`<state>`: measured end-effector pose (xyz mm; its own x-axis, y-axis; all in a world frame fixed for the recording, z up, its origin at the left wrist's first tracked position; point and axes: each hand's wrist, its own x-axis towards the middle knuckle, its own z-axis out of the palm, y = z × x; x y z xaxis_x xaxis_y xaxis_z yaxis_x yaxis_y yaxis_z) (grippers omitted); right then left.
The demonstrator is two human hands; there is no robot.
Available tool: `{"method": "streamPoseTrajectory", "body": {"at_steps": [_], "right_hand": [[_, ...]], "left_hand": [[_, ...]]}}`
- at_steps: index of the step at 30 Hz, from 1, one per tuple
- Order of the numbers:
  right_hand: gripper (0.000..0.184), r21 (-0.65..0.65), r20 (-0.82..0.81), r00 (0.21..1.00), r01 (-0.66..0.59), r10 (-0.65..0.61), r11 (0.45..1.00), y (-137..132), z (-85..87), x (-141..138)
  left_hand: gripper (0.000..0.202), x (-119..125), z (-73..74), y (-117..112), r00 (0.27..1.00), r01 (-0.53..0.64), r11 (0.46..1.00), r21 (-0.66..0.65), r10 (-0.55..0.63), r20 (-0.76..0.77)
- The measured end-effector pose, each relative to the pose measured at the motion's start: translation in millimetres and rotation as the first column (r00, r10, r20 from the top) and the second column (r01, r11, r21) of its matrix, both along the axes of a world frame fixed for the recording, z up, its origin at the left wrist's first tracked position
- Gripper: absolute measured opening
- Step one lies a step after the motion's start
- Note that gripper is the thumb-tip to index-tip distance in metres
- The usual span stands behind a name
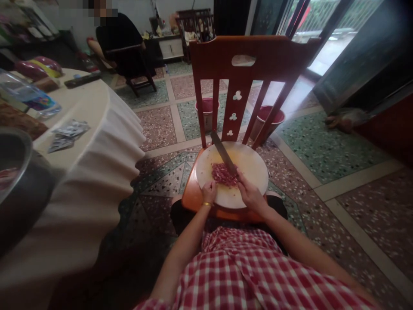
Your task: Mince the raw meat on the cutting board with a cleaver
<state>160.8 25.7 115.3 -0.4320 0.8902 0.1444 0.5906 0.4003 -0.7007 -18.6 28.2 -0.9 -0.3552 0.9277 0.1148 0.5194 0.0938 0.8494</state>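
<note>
Knife (222, 150) slants over the round board (254, 185), its long axis running diagonally: handle end back toward the person's right, tip aimed away and to the left, at the chair's backrest. The blade crosses the edge of the chopped red meat (221, 174) heaped near the board's middle, and its tip shows past the board's far-left rim (whether the blade touches the meat, I cannot tell). Right hand (250, 193), over the right part of the board, is wrapped around the knife's handle. Left hand (209, 191) sits at the board's near-left rim with its fingers curled in, a yellow band (207, 203) at the wrist; whether it grips anything cannot be told. Under the board is the seat of a wooden chair (191, 191). Beyond the board, past the backrest, stand two buckets (209, 118). Left of the board, well apart, a cloth-covered table (92, 99) bears a metal bowl (38, 185).
</note>
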Motion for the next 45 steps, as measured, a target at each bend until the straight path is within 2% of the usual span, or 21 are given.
{"method": "streamPoseTrajectory", "body": {"at_steps": [4, 6, 9, 10, 12, 15, 20, 25, 30, 36, 41, 45], "right_hand": [[0.047, -0.177, 0.087, 0.996, -0.008, 0.024, 0.984, 1, -12.6, 6], [0.047, -0.156, 0.053, 0.999, 0.012, -0.004, 0.988, 1, -8.9, 13], [0.05, -0.03, -0.032, 0.994, 0.105, -0.106, 0.994, -1, 0.6, 23], [0.051, -0.017, -0.034, 0.989, 0.141, -0.141, 0.99, -1, 0.8, 26], [0.049, -0.071, 0.022, 0.985, 0.169, -0.168, 0.983, 1, -3.6, 29], [0.046, -0.188, 0.107, 0.987, 0.141, -0.122, 0.972, 6, -8.7, 32], [0.048, -0.01, 0.02, 0.986, 0.163, -0.163, 0.987, 8, -0.1, 26], [0.045, -0.149, 0.118, 0.99, 0.099, -0.082, 0.984, 5, -9.5, 22], [0.049, -0.02, -0.014, 0.991, 0.135, -0.136, 0.991, 4, 0.2, 21], [0.046, -0.154, 0.066, 0.997, 0.041, -0.031, 0.987, 1, -12.9, 22], [0.049, -0.053, -0.034, 0.995, 0.09, -0.092, 0.995, -3, -7.6, 22], [0.046, -0.183, 0.035, 0.998, 0.061, -0.055, 0.981, -4, -15.8, 24]], "left_hand": [[0.03, -1, -0.9, 0, 1.0, -0.001, 1.0, -0.003, 0.001, 0.025], [0.03, -1, -1.0, 0, 1.0, 0.002, 1.0, -0.012, -0.001, 0.028], [0.031, 0, -0.2, 0, 1.0, 0.002, 1.0, -0.013, -0.002, -0.004], [0.031, 0, 0.3, 0, 1.0, 0.0, 1.0, -0.008, 0.0, -0.016], [0.032, 1, 1.6, 1, 1.0, -0.005, 1.0, 0.001, 0.005, -0.027], [0.031, 1, 2.9, 1, 1.0, 0.006, 1.0, 0.004, -0.006, -0.015], [0.031, 0, 0.9, 0, 0.999, 0.033, 0.999, 0.02, -0.033, -0.004], [0.03, 0, -0.4, 0, 1.0, 0.023, 1.0, -0.01, -0.023, -0.011], [0.03, 0, 0.0, 1, 0.999, 0.026, 1.0, -0.008, -0.027, -0.043], [0.03, 0, -0.6, 1, 0.999, 0.027, 1.0, 0.008, -0.027, -0.017], [0.03, 0, 0.0, 2, 0.999, 0.036, 0.999, 0.011, -0.036, -0.034], [0.03, -1, -0.2, 2, 0.999, 0.014, 1.0, 0.011, -0.013, -0.047]]}}
